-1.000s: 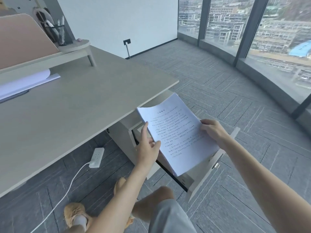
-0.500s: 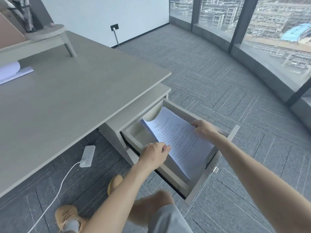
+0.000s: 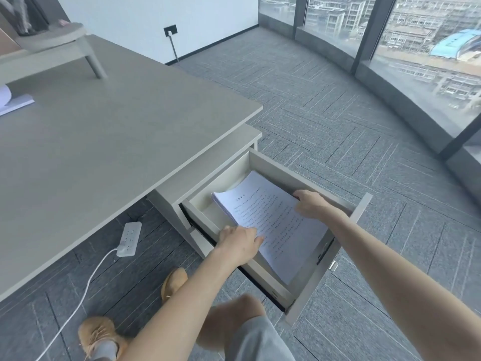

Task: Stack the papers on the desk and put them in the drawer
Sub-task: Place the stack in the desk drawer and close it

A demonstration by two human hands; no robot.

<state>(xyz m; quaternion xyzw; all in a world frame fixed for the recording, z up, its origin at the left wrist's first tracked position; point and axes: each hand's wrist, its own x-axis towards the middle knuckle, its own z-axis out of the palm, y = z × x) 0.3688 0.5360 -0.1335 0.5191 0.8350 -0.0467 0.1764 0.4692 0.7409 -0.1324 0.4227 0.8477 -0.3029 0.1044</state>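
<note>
A stack of printed white papers point(image 3: 273, 220) lies inside the open drawer point(image 3: 307, 290) of the cabinet under the desk's right corner. My left hand point(image 3: 239, 242) grips the stack's near left edge, fingers curled over it. Across the stack, my right hand point(image 3: 313, 204) holds its far right edge against the drawer's side wall. The grey desk point(image 3: 104, 142) fills the left of the view. More white paper point(image 3: 10, 100) rests at the desk's far left edge, partly cut off.
A raised shelf point(image 3: 52, 45) stands at the back of the desk. On the carpet under the desk lie a white power strip point(image 3: 128, 238) and its cable. My knees and tan shoes are below the drawer. Floor-to-ceiling windows run along the right.
The stack went from held above the drawer to lowered down inside it, both hands still on its edges. My view dipped and shifted right.
</note>
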